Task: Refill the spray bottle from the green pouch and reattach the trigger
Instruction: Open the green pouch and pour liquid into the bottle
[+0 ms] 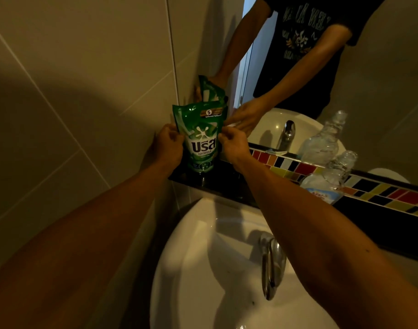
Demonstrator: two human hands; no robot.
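Left hand (168, 144) and right hand (231, 142) both pinch the side edges of the green pouch (200, 138), which stands upright on the dark ledge (229, 184) against the mirror. I'd expect a soft, floppy, slick, bottom-heavy pouch, so I'd grip high near the top. Clear bottle (331, 179) sits far right, neck open; I can't see the trigger anywhere.

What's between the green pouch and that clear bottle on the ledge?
In the head view, the right hand beside the green pouch, then bare dark ledge up to the clear bottle.
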